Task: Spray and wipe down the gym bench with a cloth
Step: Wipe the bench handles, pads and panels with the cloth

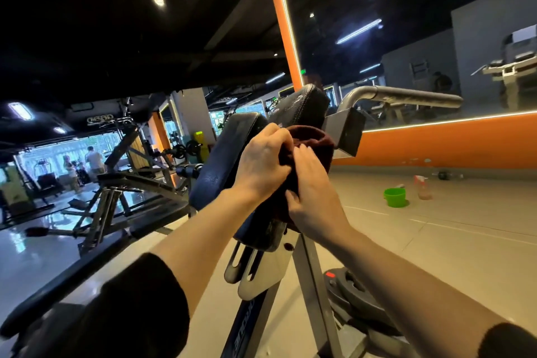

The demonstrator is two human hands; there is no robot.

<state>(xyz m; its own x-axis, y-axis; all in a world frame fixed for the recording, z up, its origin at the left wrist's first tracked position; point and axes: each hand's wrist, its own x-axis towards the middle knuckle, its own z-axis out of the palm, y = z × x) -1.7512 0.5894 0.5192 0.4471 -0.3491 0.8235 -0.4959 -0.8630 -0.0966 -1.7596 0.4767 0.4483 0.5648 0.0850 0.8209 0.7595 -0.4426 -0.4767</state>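
Observation:
A dark maroon cloth is bunched between the two black pads of the gym bench, which stands tilted on a grey metal frame. My left hand grips the cloth's left side with curled fingers. My right hand holds the cloth from the right and below, fingers wrapped on the fabric. The second pad rises behind the cloth. A clear spray bottle with a pale trigger stands on the floor at the right, away from both hands.
A green bucket sits on the tiled floor beside the bottle. Black weight plates lie at the frame's foot. A metal handle bar juts right of the pads. Other machines fill the left; people stand far back left. A mirror wall runs on the right.

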